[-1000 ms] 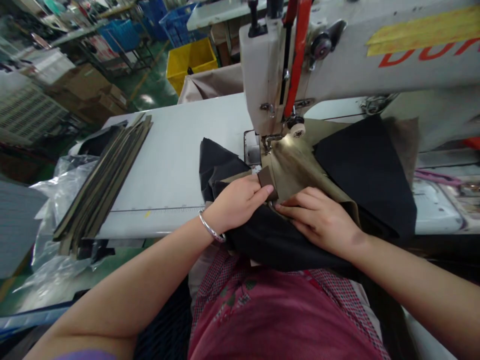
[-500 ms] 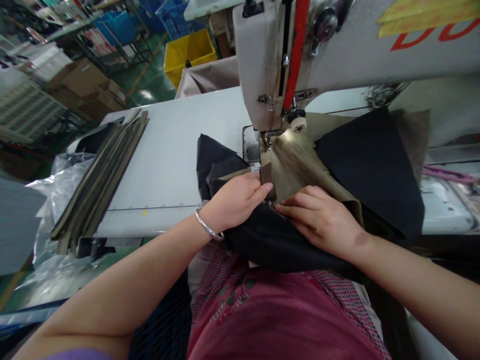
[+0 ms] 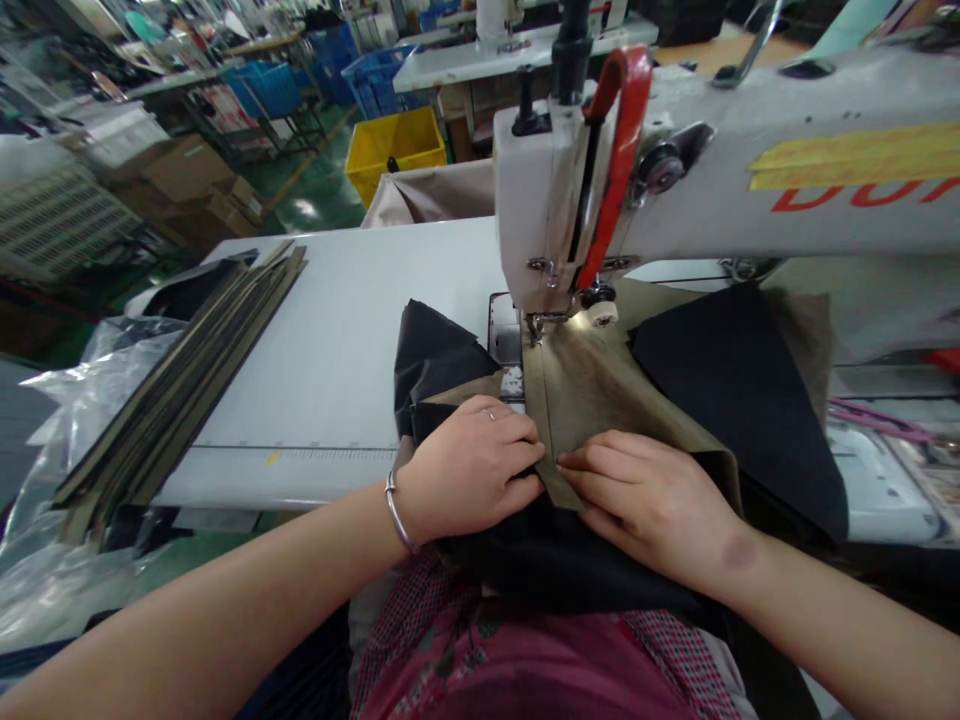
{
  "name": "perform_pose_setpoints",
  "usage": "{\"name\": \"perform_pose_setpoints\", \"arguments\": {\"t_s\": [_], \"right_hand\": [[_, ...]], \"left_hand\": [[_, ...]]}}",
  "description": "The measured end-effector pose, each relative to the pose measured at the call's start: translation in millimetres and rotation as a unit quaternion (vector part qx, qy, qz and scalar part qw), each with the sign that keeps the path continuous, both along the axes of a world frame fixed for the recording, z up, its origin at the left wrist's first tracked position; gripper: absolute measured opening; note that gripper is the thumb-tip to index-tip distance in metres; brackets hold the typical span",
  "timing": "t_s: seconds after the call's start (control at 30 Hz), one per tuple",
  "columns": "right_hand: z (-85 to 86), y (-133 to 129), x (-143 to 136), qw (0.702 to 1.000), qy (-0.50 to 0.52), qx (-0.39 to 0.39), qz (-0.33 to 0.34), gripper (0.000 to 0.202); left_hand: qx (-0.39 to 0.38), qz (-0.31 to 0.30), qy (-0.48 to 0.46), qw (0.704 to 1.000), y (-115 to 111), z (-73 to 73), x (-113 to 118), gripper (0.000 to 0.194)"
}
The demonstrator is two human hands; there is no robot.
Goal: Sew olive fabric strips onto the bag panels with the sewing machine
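Note:
An olive fabric panel (image 3: 592, 390) with a black underside lies under the presser foot (image 3: 534, 328) of a white sewing machine (image 3: 697, 215). Along its left edge runs a narrow olive strip (image 3: 556, 486), its loose end pointing toward me. My left hand (image 3: 472, 465), a silver bangle at its wrist, has its fingers curled on the strip's left side; the thumb is mostly hidden. On the other side, my right hand (image 3: 652, 490) grips the panel close to the strip, fingertips together and thumb out of sight. Dark folded cloth (image 3: 442, 355) bunches beyond my left hand.
Several long olive and black strips (image 3: 187, 390) are stacked at the table's left, beside clear plastic (image 3: 112, 400). A ruler scale (image 3: 330, 455) runs along the front of the white table (image 3: 360, 300). Behind stand a yellow bin (image 3: 394, 150) and cardboard boxes (image 3: 176, 185).
The strip's end was folded up under my left thumb; now it lies unfolded toward me. My left fingers have shifted and curled beside it. The view has tilted up, showing more of the machine.

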State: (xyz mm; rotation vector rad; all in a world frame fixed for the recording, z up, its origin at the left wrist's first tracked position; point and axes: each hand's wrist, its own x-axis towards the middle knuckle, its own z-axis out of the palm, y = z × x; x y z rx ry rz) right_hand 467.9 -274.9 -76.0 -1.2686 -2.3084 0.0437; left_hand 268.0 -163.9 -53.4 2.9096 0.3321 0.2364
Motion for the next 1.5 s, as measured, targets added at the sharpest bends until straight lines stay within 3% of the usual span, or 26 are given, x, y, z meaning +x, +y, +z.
{"name": "perform_pose_setpoints", "arguments": {"t_s": [1.13, 1.27, 1.37, 1.43, 1.5], "right_hand": [[3.0, 81.1, 39.1, 0.997, -0.071, -0.030, 0.002, 0.021], [7.0, 86.3, 42.2, 0.997, -0.061, -0.053, 0.007, 0.020], [7.9, 87.3, 42.2, 0.996, -0.056, -0.068, 0.016, 0.021], [5.8, 86.9, 42.4, 0.997, -0.063, -0.048, 0.013, 0.018], [3.1, 85.8, 43.1, 0.997, -0.068, -0.026, 0.008, 0.019]], "left_hand": [[0.067, -0.010, -0.011, 0.998, 93.5, -4.5, 33.7, 0.022], [0.074, -0.008, -0.060, 0.995, 74.1, 17.0, 27.2, 0.036], [0.045, -0.088, -0.063, 0.993, 32.7, 32.1, 22.9, 0.048], [0.056, -0.143, -0.008, 0.988, 8.9, 35.2, 20.3, 0.034], [0.084, -0.160, 0.050, 0.982, 0.4, 35.0, 14.4, 0.015]]}}
